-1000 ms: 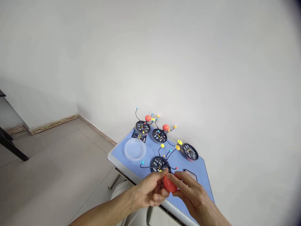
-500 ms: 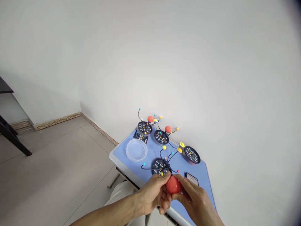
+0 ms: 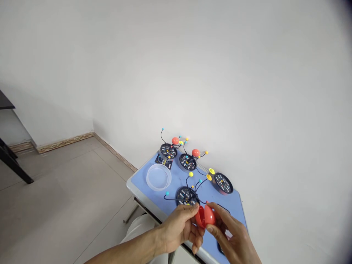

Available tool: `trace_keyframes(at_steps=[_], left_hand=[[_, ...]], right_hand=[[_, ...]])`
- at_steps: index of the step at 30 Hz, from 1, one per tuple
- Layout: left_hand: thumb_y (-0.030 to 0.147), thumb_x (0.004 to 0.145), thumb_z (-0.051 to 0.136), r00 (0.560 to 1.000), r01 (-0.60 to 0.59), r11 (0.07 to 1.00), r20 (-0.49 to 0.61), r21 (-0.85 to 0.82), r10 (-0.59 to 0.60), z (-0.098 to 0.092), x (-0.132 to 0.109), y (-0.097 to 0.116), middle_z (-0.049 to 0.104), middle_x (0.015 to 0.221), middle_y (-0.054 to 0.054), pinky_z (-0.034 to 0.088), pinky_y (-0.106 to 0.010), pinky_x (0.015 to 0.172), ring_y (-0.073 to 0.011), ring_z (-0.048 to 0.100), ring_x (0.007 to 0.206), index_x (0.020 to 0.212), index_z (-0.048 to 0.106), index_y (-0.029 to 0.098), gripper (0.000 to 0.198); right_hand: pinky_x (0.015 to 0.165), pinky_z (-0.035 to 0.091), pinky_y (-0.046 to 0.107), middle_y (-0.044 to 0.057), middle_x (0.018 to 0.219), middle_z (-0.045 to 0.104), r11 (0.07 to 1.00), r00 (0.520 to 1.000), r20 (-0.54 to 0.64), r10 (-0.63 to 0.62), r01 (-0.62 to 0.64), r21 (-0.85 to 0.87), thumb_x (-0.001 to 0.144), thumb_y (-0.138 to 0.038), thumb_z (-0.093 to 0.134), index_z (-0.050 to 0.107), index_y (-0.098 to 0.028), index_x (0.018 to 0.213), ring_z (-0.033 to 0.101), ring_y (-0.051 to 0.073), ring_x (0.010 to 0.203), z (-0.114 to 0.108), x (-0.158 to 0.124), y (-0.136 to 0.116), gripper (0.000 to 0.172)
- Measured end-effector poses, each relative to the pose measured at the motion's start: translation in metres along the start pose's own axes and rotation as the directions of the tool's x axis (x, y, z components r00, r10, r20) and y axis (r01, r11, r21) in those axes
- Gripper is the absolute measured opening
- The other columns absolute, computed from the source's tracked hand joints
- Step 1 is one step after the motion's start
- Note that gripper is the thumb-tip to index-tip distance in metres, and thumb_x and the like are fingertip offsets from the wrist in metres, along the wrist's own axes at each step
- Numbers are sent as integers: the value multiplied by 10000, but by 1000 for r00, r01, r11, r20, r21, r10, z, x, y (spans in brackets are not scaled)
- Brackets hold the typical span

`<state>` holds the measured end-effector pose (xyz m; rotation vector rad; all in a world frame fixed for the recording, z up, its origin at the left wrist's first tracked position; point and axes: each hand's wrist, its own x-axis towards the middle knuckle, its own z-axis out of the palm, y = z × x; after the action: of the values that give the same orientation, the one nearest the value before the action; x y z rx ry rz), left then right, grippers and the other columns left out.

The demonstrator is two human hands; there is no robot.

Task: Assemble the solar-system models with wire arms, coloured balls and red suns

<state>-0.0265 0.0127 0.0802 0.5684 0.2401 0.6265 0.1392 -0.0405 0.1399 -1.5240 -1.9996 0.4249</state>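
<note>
A red ball point(image 3: 205, 216) is split into two half shells held just apart over the near edge of a small blue table point(image 3: 145, 175). My left hand point(image 3: 180, 227) pinches the left half. My right hand point(image 3: 233, 236) grips the right half. Just beyond my fingers stands a black round base point(image 3: 186, 195) with thin black wire arms carrying small yellow, blue and red beads.
Two more black bases point(image 3: 168, 150) with red balls and bead arms stand at the far edge by the white wall. A fourth base point(image 3: 223, 183) is at the right. A clear shallow dish point(image 3: 158, 177) lies at the left. A dark phone point(image 3: 223, 209) lies under my right hand.
The red ball, whole a second ago, has come apart into two halves between my hands. Both hands stayed over the table's near edge.
</note>
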Motion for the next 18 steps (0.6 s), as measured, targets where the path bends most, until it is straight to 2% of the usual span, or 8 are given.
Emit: trace_keyframes(at_steps=[7, 13, 18], left_hand=[[572, 777, 731, 989, -141, 990, 41, 1, 141, 0, 1, -1, 623, 647, -28, 532, -253, 460, -149, 628, 505, 873, 584, 146, 460], [553, 807, 719, 980, -196, 978, 45, 72, 193, 0, -2, 0, 633, 725, -52, 544, -284, 527, -159, 639, 567, 1010, 612, 131, 481], [541, 790, 742, 974, -223, 969, 63, 108, 217, 0, -4, -2, 626, 810, -67, 555, -302, 569, -159, 644, 606, 1047, 644, 125, 499]], right_hand=[[492, 445, 224, -13, 659, 614, 990, 989, 60, 135, -137, 29, 896, -544, 586, 661, -167, 1126, 521, 134, 537, 0, 2, -9, 448], [508, 446, 233, -27, 619, 599, 963, 978, -12, 207, -202, 178, 883, -581, 571, 662, -177, 1049, 519, 137, 534, 4, 4, -26, 446], [489, 433, 234, -20, 612, 616, 957, 972, 1, 235, -232, 175, 874, -616, 554, 670, -176, 1014, 529, 141, 524, 6, 7, -33, 477]])
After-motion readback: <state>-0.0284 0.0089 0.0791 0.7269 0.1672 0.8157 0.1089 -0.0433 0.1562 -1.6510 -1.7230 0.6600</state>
